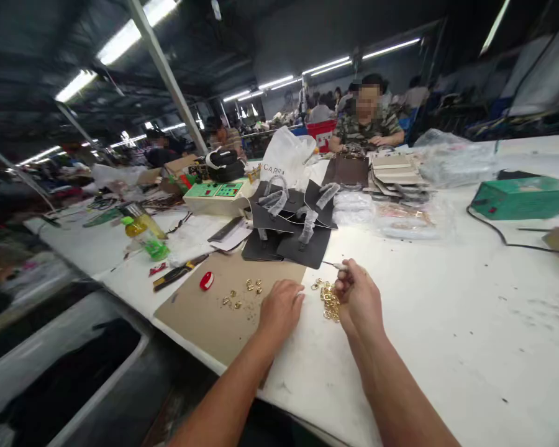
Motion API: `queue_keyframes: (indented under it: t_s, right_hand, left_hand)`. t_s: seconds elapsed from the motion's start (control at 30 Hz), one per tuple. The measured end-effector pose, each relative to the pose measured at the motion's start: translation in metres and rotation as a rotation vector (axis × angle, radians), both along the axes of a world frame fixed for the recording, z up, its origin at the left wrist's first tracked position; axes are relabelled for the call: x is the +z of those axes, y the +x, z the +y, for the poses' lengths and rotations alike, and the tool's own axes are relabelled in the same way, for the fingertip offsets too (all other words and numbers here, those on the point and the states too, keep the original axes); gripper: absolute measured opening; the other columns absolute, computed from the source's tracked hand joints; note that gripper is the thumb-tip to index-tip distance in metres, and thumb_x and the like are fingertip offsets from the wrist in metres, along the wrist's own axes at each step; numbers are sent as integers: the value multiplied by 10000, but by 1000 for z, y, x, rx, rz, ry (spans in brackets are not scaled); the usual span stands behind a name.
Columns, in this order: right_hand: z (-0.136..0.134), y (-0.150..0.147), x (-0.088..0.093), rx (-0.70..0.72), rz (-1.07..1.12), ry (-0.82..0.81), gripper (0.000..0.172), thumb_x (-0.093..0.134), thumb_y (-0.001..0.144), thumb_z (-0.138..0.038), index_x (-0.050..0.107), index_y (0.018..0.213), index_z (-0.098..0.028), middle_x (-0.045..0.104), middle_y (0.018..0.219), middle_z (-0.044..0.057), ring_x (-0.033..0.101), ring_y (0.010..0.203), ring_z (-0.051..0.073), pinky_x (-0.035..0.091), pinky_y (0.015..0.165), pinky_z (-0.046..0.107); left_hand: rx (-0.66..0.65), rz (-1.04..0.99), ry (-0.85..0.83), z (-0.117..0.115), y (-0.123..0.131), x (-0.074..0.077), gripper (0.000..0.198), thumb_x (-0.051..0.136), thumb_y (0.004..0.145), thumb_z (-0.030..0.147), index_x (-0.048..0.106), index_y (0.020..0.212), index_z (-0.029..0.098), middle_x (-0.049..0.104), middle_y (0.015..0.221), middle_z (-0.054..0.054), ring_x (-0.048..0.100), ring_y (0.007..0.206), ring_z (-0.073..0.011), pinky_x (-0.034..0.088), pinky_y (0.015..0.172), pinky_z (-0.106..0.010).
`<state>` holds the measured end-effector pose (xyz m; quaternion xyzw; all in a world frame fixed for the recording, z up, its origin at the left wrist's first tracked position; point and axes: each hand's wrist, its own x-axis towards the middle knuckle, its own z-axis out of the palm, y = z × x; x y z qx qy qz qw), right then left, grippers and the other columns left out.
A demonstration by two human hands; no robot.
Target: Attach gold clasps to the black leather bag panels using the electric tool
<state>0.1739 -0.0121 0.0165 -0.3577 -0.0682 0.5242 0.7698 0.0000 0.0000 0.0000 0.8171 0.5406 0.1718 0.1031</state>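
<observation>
My right hand (358, 297) is closed in a pinch around a thin pale stick-like tool (334, 265) whose tip points left. Just left of that hand a heap of small gold metal rings (328, 299) lies on the white table (447, 323). My left hand (282, 307) rests knuckles-up on the right edge of a brown cardboard sheet (214, 310), fingers curled under, what they hold hidden. Several loose gold rings (242, 295) are scattered on the cardboard to its left.
Dark leather pieces with wrapped handles (291, 223) lie behind the cardboard. A small red object (207, 280), a dark hand tool (177, 273), a yellow bottle (142, 233), a cream control box (217, 195) and a green box (524, 197) with a cable stand around. A person sits across the table.
</observation>
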Motion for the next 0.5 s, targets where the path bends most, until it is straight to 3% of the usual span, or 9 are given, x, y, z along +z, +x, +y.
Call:
queue_keyframes:
  t_s: [0.23,0.37,0.5]
  right_hand:
    - [0,-7,-2,110,43,0,358,890,734,-406,693,925,-177,604,666,-51,521,501,56,439,439,130]
    - [-3,-12,-4,145,-6,-7,364,895,728,-402,703,934,-171,601,660,-50,523,501,63,441,434,140]
    - [-7,-15,-3,175,-85,-7,370,907,724,-410,713,932,-173,619,679,-36,537,519,73,455,451,153]
  left_hand:
    - [16,-14,-28,24,39,-14,122,651,960,278,751,1030,267,662,1071,-53,575,1093,-257,492,883,-362]
    - [48,-86,-48,25,39,-15,171,585,991,269,739,920,249,660,1045,-60,580,1086,-257,478,883,-362]
    - [126,-249,-79,2,23,-7,253,478,1037,281,694,917,225,687,1001,-53,630,974,-221,482,857,-332]
